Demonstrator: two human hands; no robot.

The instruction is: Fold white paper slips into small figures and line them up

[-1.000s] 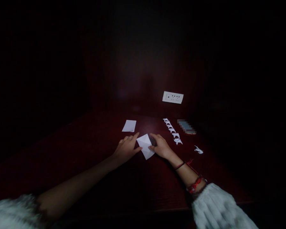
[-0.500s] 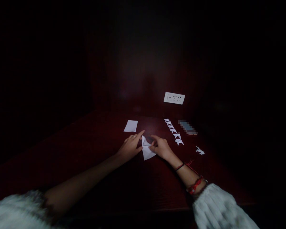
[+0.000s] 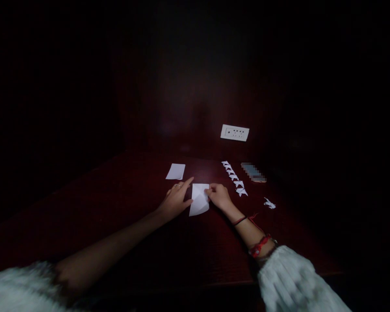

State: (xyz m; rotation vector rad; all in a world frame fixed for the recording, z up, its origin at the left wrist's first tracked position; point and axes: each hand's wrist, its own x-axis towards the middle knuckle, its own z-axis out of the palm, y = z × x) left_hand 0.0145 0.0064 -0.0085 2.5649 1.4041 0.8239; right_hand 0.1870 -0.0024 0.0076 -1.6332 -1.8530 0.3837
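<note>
A small white sheet of paper (image 3: pixel 199 200) lies on the dark red table (image 3: pixel 143 234) between my hands, creased across its middle. My left hand (image 3: pixel 176 200) rests at its left edge, index finger stretched out along the paper and thumb touching the side. My right hand (image 3: pixel 218 196) pinches the paper's upper right corner with curled fingers. Red string bracelets sit on my right wrist (image 3: pixel 258 248).
Another white paper square (image 3: pixel 175 171) lies behind my left hand. A row of several small folded white paper figures (image 3: pixel 234 178) runs to the right, one more folded piece (image 3: pixel 269 203) apart from it. A phone (image 3: pixel 253 172) lies beside them, a white wall socket (image 3: pixel 234 132) behind.
The paper stood as a diamond with both hands flat on it. Its top flap was lifted and folded over, and it now lies as an upright rectangle pinched at the right corner.
</note>
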